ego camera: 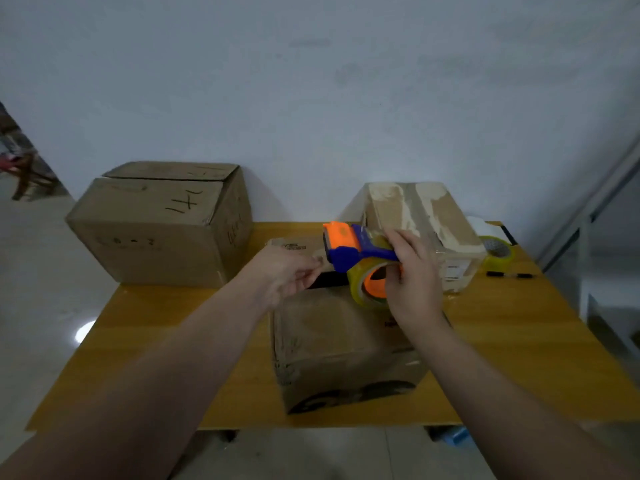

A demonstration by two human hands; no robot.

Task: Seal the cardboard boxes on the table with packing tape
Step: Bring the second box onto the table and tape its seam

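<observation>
Both forearms reach over the box (346,341) on the surface (519,341): my right grip (414,275) clasps the tape dispenser (360,256) above its gap, my left grip (285,271) pinches what seems the tape end (320,262), to start the seam.

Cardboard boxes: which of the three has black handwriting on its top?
The large box at the far left. The near box in the middle shows dark print on its front; the far-right box shows pale torn patches.

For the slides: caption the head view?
Right hand grips tape dispenser over open cardboard box; left hand beside its blade end.
</observation>
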